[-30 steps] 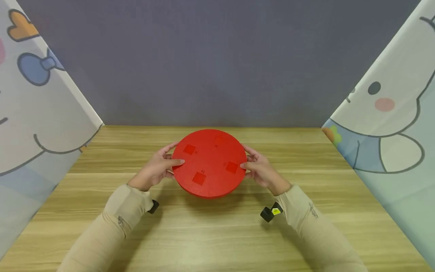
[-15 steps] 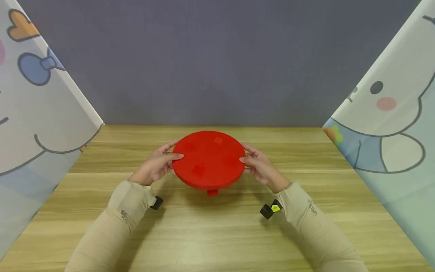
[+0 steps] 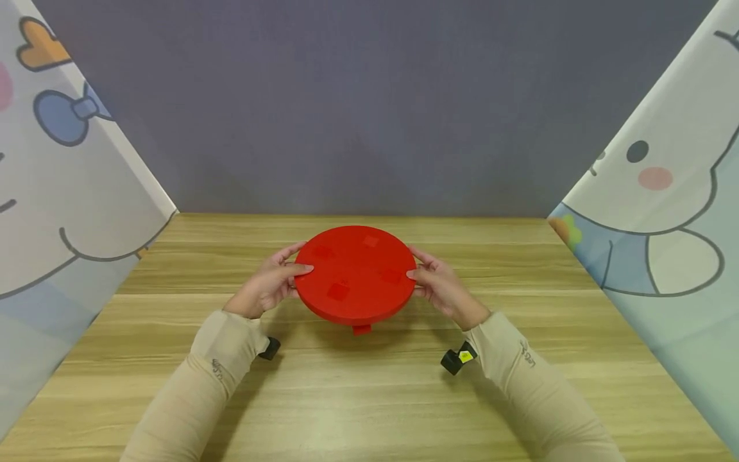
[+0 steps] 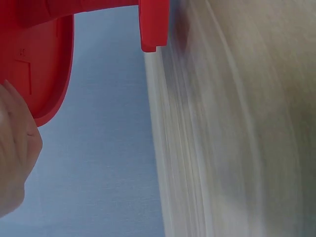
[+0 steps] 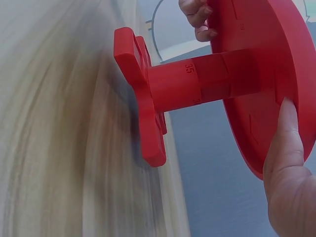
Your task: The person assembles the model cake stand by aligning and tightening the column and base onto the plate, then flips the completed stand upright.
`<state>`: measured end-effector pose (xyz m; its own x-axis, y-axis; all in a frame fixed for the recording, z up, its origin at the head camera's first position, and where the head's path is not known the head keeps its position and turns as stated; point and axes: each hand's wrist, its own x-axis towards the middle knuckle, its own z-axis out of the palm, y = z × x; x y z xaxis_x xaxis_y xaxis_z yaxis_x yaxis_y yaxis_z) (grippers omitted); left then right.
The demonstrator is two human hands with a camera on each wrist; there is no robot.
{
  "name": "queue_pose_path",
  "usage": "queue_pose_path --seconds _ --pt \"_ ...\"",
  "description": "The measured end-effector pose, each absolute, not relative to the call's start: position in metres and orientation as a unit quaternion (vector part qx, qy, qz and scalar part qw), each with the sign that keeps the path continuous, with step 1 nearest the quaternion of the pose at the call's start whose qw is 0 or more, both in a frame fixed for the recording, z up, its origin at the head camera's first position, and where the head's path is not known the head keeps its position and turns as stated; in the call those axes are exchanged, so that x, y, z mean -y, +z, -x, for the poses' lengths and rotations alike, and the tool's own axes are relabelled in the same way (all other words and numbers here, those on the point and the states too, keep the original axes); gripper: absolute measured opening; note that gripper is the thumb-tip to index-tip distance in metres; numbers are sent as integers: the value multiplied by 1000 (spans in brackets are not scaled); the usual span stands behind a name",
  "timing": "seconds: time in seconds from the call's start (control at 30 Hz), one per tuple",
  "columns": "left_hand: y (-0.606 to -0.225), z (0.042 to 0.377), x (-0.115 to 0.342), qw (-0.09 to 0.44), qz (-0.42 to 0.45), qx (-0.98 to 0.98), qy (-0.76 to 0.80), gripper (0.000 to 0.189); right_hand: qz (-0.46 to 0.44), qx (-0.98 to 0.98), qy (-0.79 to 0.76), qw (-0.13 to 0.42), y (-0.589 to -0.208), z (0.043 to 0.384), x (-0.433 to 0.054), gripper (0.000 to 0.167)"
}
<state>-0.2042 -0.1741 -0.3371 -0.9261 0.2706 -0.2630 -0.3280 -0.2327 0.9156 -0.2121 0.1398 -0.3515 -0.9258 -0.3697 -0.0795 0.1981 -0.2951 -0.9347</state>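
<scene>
A small red pedestal table with a round top (image 3: 355,276) is held between both hands, its top nearly level. Shallow square recesses mark the top. My left hand (image 3: 268,282) grips the left rim, thumb above and fingers underneath. On the opposite rim, my right hand (image 3: 441,289) has the same hold. In the right wrist view a thick round column (image 5: 197,81) joins the underside to a cross-shaped foot (image 5: 153,143). That foot sits close over the wooden surface. From the head, only the foot's near tip (image 3: 362,330) shows beneath the rim.
The wooden tabletop (image 3: 369,398) lies under the arms. A plain grey panel (image 3: 364,109) rises behind it. Cartoon-printed panels flank the left (image 3: 75,192) and right (image 3: 681,212) sides. A black wrist-worn device hangs under each cuff.
The red table's top has tipped from facing the head camera to nearly level, so the foot's near tip now shows. Both hands turned with it and keep their hold.
</scene>
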Motion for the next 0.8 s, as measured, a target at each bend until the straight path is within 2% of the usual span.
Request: queue_pose_path --seconds 0.8 --pt "-349 199 178 195 21 -622 758 73 99 -587 -783 181 -365 212 -142 68"
